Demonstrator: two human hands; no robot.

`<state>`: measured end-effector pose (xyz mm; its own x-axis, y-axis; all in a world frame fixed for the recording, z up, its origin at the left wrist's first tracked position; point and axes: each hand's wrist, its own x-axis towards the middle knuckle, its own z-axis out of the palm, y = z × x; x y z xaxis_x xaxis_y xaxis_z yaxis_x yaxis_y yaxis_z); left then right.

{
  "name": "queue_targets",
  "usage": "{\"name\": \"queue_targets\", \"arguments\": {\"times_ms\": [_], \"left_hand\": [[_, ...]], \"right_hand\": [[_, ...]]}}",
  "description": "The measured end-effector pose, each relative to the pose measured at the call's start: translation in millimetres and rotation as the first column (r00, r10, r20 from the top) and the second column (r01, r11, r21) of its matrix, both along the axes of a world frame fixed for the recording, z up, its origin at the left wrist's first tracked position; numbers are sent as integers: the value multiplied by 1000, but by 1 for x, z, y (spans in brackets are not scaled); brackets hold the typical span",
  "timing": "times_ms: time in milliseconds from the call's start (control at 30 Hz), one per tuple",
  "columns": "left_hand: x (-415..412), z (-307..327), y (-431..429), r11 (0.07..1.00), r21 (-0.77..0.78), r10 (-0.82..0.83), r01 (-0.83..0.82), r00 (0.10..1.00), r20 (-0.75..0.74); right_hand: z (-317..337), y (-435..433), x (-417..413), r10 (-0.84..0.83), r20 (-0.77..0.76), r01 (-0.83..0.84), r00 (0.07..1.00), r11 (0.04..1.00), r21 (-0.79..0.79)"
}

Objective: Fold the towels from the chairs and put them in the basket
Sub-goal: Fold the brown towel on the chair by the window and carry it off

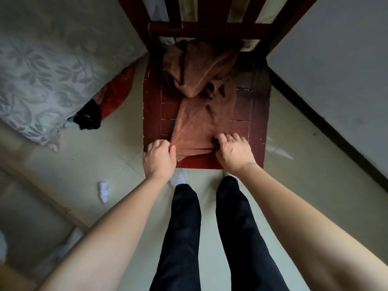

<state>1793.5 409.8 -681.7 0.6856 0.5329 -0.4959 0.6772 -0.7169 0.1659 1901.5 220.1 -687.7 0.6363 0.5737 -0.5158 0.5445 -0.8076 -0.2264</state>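
Matt brown cloth towel (201, 106) on a scuffed, dark-red wooden chair (152, 114)

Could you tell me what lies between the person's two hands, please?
In the head view, the near edge of the brown towel stretches between the left hand and the right hand, lying on the chair seat; both hands hold it.

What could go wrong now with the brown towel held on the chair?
The far half of the brown towel lies bunched by the chair back, so pulling might catch or fold it crookedly. If the left hand or right hand loses its grip, the edge could slip to the floor.
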Motion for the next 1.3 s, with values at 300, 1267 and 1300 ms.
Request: {"name": "queue_targets", "arguments": {"times_ms": [300,1267,1300], "left_hand": [[-17,-1,43,852,-64,514,-520,853,-89],[77,305,8,718,-420,693,-556,514,505],[82,326,7,722,-425,687,-546,494,533]], "right_hand": [[10,-21,-1,3,-93,-16,996,990,-141],[217,-19,36,-496,-844,917,202,399,-15],[226,-13,38,-492,-804,879,333,471,75]]}}
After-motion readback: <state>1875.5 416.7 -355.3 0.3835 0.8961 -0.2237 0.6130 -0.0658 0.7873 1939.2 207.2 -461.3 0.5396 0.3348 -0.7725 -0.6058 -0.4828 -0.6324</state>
